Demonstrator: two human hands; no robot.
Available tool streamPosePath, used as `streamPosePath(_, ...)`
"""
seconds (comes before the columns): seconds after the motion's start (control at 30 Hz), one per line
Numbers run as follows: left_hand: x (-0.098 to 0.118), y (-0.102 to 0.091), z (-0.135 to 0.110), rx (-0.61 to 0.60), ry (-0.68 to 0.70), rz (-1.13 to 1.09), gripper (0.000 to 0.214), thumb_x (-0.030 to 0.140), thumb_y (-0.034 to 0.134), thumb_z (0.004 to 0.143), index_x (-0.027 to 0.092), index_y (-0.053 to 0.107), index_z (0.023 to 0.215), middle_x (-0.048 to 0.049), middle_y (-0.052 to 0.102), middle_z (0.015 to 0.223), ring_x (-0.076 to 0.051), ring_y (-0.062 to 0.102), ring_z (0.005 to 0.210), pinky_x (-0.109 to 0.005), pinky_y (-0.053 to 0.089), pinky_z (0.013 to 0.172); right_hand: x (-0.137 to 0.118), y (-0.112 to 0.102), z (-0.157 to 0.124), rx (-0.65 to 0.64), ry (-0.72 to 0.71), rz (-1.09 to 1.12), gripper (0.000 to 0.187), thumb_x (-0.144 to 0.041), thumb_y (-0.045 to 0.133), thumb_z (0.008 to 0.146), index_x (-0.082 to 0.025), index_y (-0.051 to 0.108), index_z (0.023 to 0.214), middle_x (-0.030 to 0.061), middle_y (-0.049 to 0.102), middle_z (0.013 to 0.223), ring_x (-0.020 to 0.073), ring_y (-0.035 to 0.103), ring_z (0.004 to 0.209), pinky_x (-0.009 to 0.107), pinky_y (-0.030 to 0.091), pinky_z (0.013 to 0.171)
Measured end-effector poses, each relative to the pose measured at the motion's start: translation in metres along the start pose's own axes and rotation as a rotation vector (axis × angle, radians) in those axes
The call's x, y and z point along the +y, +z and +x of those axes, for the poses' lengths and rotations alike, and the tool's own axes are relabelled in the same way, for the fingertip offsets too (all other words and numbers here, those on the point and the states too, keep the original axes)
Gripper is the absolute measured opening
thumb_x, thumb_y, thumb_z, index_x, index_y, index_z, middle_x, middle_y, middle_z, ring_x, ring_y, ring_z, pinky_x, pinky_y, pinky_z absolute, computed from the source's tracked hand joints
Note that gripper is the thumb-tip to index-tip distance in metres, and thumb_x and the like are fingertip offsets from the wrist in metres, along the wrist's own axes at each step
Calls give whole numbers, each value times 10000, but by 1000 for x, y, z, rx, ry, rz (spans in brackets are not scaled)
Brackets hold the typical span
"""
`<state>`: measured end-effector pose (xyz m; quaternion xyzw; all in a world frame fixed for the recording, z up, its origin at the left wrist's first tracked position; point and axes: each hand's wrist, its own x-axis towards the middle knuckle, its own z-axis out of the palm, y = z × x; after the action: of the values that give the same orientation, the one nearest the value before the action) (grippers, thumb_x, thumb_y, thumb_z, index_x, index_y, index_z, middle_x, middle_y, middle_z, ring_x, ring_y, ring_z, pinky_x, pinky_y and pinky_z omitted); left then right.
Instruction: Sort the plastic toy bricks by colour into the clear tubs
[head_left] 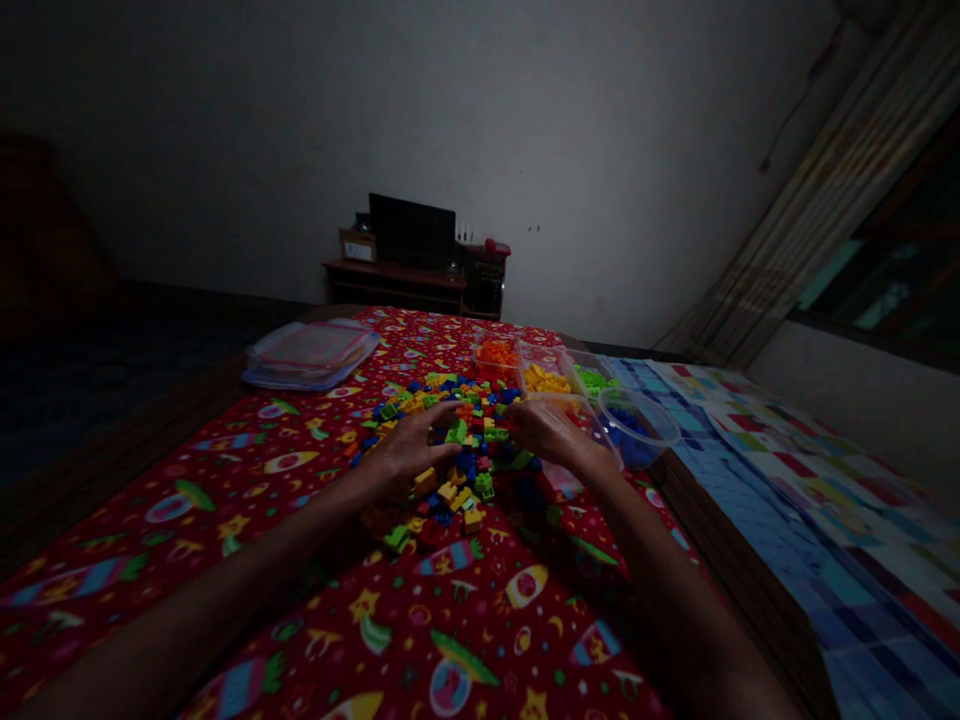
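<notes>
A heap of toy building blocks [448, 492] in yellow, green, blue, red and orange lies on a red patterned cloth [480, 590]. Over the left part of the heap is my left hand [405, 450], its thumb and fingers apart around a gap. A light green block [456, 432] shows close to those fingertips, with no visible grip on it. At the heap's right side, my right hand [546, 428] has its fingers curled downward and closed. Whatever they may hold is hidden behind the hand, in dim light.
Behind my right hand stand clear containers with orange blocks [497, 353], yellow blocks [546, 379] and light green blocks [595, 381]. A round clear tub [660, 432] of blue blocks is to their right. Flat plastic lids [311, 350] lie at left. A monitor [412, 230] stands beyond.
</notes>
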<state>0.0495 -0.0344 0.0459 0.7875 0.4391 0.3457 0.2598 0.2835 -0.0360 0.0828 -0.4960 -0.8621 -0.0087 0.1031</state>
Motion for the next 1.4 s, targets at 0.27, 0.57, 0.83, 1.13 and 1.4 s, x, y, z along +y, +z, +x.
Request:
streamPosePath(0.27, -8, 0, 4, 50, 6, -14, 669, 291, 638, 633, 179, 530, 1284, -113, 655, 1188, -281, 630, 1065, -442, 509, 923, -11, 48, 21, 109, -40, -82, 159, -192, 600, 829, -134, 641, 971, 101, 649, 951, 173, 549, 896, 271, 379, 798)
streamPosePath(0.57, -15, 2, 6, 96, -35, -129, 686, 297, 639, 653, 216, 491, 1318, -85, 660, 1146, -210, 679, 814, -373, 563, 752, -17, 25, 40, 99, 54, 597, 128, -259, 530, 829, -156, 597, 865, 13, 600, 790, 136, 543, 745, 237, 431, 680)
streamPosePath(0.83, -9, 2, 5, 129, -31, -30, 661, 321, 610, 687, 166, 496, 1319, -108, 679, 1138, -227, 684, 779, -357, 558, 707, -39, 42, 41, -71, 269, 1430, 185, -285, 570, 853, -163, 613, 985, 3, 636, 764, 127, 626, 665, 267, 566, 651)
streamPosePath(1.13, -2, 4, 0, 119, 121, 132, 692, 296, 586, 729, 262, 420, 1400, -45, 623, 1287, -271, 592, 1149, -394, 495, 942, -46, 38, 42, -33, 294, 1319, 323, -232, 686, 752, -175, 637, 1066, -42, 623, 645, 106, 595, 535, 236, 531, 562)
streamPosePath(1.4, 5, 0, -1, 159, 97, 110, 649, 324, 504, 820, 182, 362, 1436, -95, 682, 1015, -251, 668, 886, -392, 528, 829, 38, -14, 39, 358, 397, 919, 224, -164, 619, 701, -132, 640, 922, 0, 619, 702, 113, 603, 564, 235, 510, 514)
